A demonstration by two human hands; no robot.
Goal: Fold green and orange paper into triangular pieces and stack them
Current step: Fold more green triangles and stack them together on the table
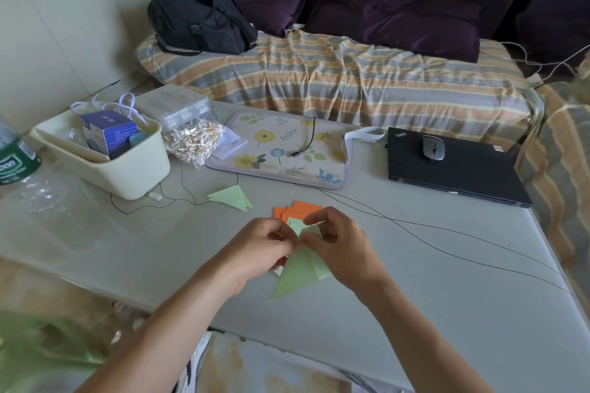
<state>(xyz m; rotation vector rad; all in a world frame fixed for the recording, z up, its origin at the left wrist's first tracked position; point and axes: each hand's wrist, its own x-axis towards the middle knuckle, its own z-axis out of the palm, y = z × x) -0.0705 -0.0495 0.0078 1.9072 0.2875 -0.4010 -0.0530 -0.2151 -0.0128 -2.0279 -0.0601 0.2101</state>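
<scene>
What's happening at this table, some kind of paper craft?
Yes, paper folding. A person sits at the table, and both the left hand and right hand pinch a green paper piece that is partly folded into a triangle. Just beyond the hands lie orange paper sheets, and a finished green triangular piece rests farther back on its own. No stack is visible yet.

A home living room is showing here. A sofa (335, 80) is lying under a striped cover behind the table (447, 281), with purple cushions (399, 19) and a black bag (201, 22) sitting on it.
</scene>
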